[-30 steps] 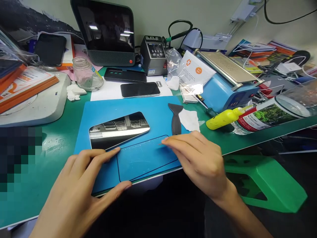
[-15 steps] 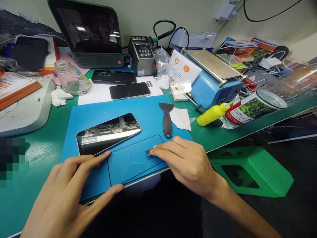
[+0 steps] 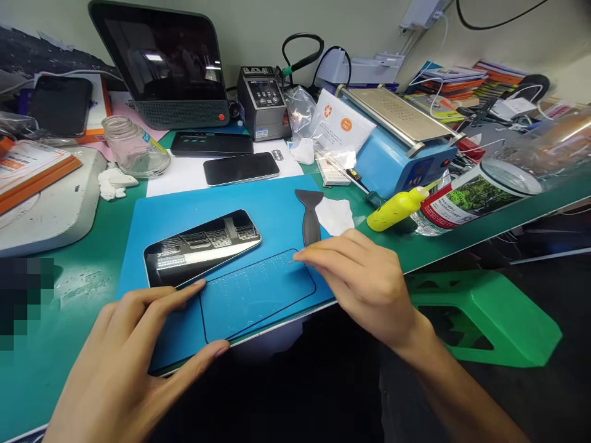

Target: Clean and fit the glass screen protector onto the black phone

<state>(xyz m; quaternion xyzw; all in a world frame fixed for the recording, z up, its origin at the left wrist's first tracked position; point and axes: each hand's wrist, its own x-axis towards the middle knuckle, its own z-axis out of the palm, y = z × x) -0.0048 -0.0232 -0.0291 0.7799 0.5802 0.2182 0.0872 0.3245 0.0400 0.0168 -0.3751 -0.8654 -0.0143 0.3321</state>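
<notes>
A clear phone screen glass [image 3: 258,295] with a black border lies on the blue mat [image 3: 152,212], with rows of tiny marks or droplets across it. My left hand [image 3: 120,357] spans its left end, the index finger at the upper left corner and the thumb on the lower edge. Over the upper right part, my right hand [image 3: 364,277] pinches a small thin blade, seen almost edge-on and mostly hidden by the fingers. A phone [image 3: 203,249] with a glossy dark screen lies just behind the glass. Behind the right hand is a black scraper [image 3: 311,215], its handle end covered.
White tissue [image 3: 336,215] lies beside the scraper. A yellow squeeze bottle [image 3: 397,209] and a labelled clear bottle [image 3: 466,197] are on the right. Further back stand a blue heating plate machine [image 3: 392,154], two phones, a glass jar [image 3: 133,147] and a dark display [image 3: 161,58].
My right hand has moved up and to the right over the glass, and the blade has turned nearly edge-on. The left hand stays at the glass's left end.
</notes>
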